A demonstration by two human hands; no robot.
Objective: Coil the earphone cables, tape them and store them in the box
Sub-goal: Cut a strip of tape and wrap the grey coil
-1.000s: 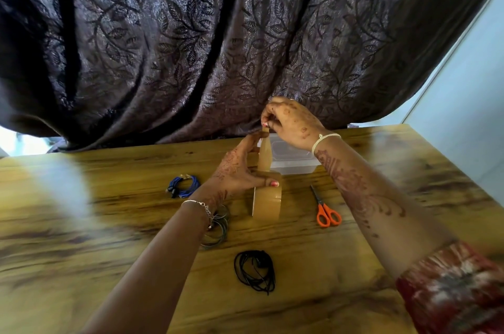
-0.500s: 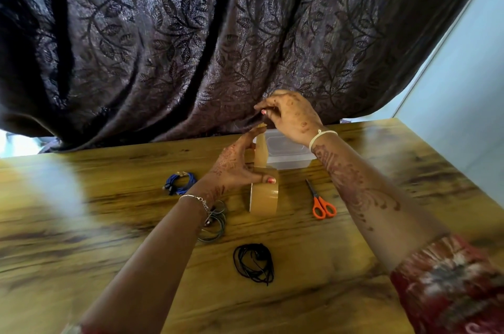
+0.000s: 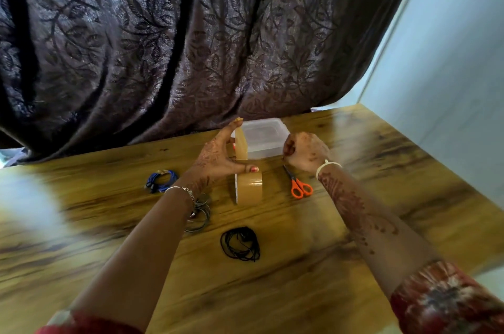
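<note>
A brown tape roll (image 3: 249,187) stands on edge on the wooden table (image 3: 354,224). My left hand (image 3: 218,159) grips its top, thumb across the roll, and a forefinger holds up the pulled strip of tape (image 3: 241,142). My right hand (image 3: 305,152) hovers to the right of the strip with fingers curled and nothing in it, just above the orange scissors (image 3: 298,185). Behind the strip sits the clear plastic box (image 3: 266,136), lid on. A blue coiled earphone cable (image 3: 161,180), a grey coil (image 3: 200,215) under my left wrist and a black coil (image 3: 240,243) lie on the table.
A dark leaf-patterned curtain (image 3: 191,47) hangs behind the table's far edge. A pale wall (image 3: 450,74) runs close along the right side of the table.
My right hand has let go of the tape end and dropped down to the right, toward the scissors. My left hand keeps the roll and now holds the strip up alone.
</note>
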